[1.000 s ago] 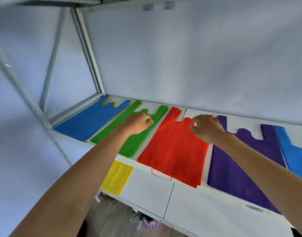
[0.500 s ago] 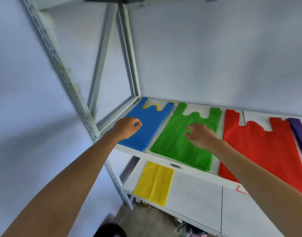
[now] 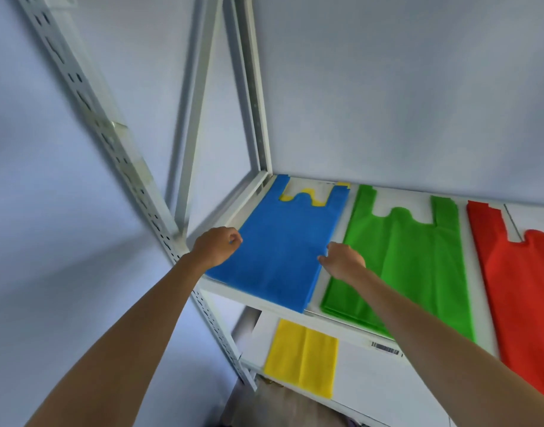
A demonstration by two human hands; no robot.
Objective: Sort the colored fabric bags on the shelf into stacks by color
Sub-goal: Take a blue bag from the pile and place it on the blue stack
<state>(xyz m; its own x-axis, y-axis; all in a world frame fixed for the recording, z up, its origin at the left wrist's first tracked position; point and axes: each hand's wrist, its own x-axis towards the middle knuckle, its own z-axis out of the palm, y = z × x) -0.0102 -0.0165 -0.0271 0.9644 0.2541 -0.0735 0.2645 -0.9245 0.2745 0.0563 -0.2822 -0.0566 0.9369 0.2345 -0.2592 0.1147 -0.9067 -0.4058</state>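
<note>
**Both hands at the blue bag's side edges**

A white perforated post (image 3: 116,143) slants down the left of the view to the corner of the shelf (image 3: 252,295), a white metal board against a pale wall.

The left hand (image 3: 216,246) sits at the left edge of the blue bag (image 3: 280,251), fingers curled in with the tips at the fabric edge; whether it actually pinches the bag I cannot tell. The blue bag lies flat at the shelf's left end, handles toward the wall, its bottom edge reaching the shelf's front lip. Yellow fabric (image 3: 314,197) peeks out from beneath it in the handle cut-out and at the right handle tip.

The right hand (image 3: 344,261) is at the blue bag's right edge, in the narrow strip between blue and green, fingers bent and thumb toward the blue fabric; its grasp is likewise unclear.

Just beside, the green bags (image 3: 418,257) lie flat in a stack of several layers, handles toward the wall, partly crossed by the right forearm. Further right, apart from the green, the red bag (image 3: 523,291) lies flat and runs out of view.

On the lower shelf (image 3: 372,374), below the blue bag, a yellow bag (image 3: 303,357) lies flat near the front. A barcode label (image 3: 384,348) is stuck on the upper shelf's front lip.
</note>
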